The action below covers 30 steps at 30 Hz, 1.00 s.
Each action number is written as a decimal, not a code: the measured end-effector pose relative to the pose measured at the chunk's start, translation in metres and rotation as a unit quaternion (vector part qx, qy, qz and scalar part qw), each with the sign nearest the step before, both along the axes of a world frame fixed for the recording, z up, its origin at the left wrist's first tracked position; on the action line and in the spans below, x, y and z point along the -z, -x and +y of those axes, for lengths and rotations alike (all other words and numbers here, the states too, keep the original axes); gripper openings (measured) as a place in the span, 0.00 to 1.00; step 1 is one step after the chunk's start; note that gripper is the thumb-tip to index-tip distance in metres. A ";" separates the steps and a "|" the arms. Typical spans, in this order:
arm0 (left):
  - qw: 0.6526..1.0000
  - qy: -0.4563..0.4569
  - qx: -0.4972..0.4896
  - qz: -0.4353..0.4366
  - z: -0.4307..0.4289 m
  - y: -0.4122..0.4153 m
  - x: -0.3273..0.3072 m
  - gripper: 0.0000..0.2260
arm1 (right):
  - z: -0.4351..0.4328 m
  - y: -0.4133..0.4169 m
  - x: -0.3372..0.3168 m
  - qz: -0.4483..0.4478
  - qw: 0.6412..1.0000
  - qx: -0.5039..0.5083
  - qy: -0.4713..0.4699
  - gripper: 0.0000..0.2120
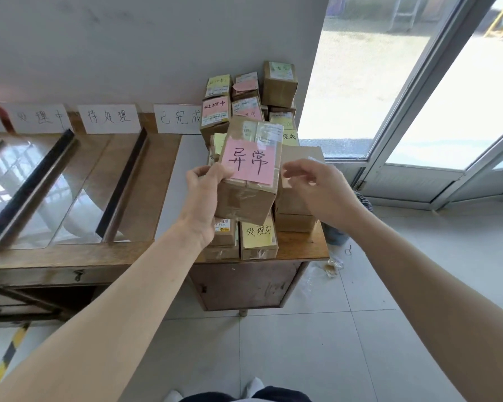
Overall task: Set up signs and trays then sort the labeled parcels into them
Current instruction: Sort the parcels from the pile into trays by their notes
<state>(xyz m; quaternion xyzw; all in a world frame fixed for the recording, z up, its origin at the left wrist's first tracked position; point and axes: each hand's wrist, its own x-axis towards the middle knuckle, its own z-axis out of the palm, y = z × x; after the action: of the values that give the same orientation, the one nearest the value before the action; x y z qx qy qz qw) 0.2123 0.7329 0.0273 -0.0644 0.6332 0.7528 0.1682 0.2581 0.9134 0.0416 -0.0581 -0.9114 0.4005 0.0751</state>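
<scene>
parcel stack crowding table's right end, trays open above

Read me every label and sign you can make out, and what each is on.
"异常": pink note on the parcel the left hand grips.
"处理中": left wall sign.
"待处理": middle wall sign.
"已完成": right wall sign.
"处理中": yellow note on a front parcel.
Shipping labels: too small to read.

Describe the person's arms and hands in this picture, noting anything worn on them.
The left arm and right arm are bare as far up as the picture shows, with no sleeves in view. The left grip and right grip are bare hands. No gloves, rings, watch or bracelets are visible, and no markings can be made out.
</scene>
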 end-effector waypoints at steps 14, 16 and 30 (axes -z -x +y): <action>0.998 0.022 -0.044 -0.032 0.013 0.013 0.030 0.15 | 0.075 0.036 0.067 -0.233 0.883 0.219 0.345 0.14; 0.998 0.033 -0.040 -0.037 0.020 0.015 0.034 0.15 | 0.076 0.039 0.068 -0.219 0.878 0.216 0.367 0.12; 0.996 0.050 0.035 -0.060 0.041 0.017 0.050 0.28 | 0.089 0.038 0.081 -0.214 0.858 0.168 0.436 0.07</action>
<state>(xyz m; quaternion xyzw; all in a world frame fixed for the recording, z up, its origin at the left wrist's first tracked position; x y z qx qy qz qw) 0.1950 0.7742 -0.0230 -0.0955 0.6610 0.7084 0.2282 0.2202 1.0025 -0.0394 -0.3218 -0.6134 0.7157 -0.0887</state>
